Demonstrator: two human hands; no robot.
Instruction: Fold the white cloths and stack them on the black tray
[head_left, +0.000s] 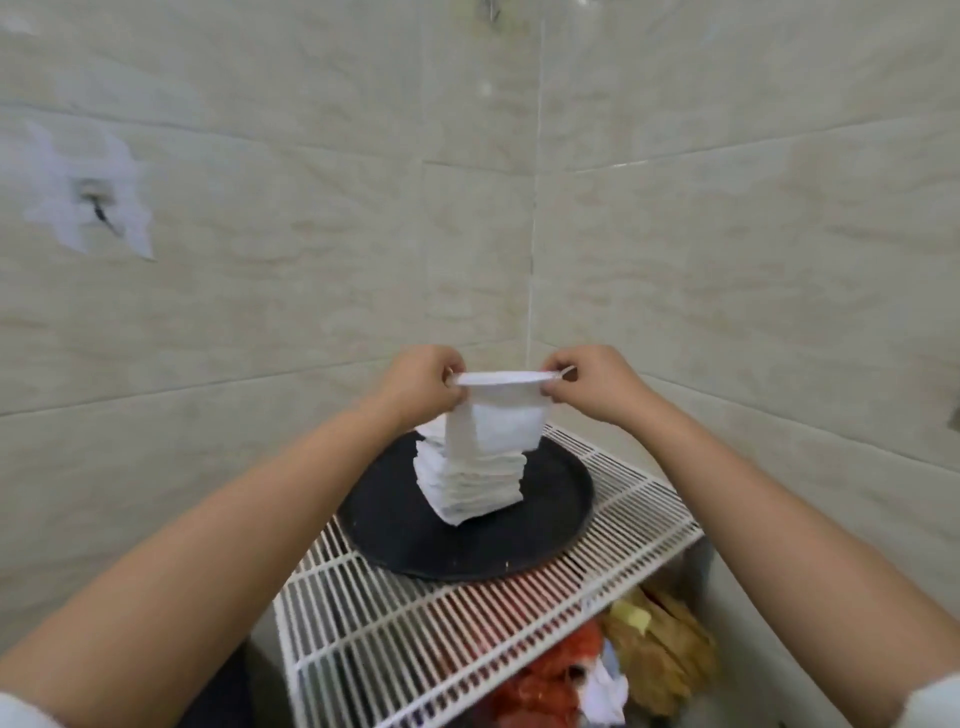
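A white cloth (506, 415) hangs doubled over in the air, pinched at its top corners. My left hand (423, 382) grips its left corner and my right hand (592, 382) grips its right corner. Directly below and behind it a stack of several folded white cloths (470, 486) stands on the round black tray (550, 525). The hanging cloth hides the top of the stack.
The tray rests on a white wire shelf (415, 623) set in the corner of beige tiled walls. Under the shelf lie red, yellow-brown and white items (597, 670). A torn white patch (88, 192) marks the left wall.
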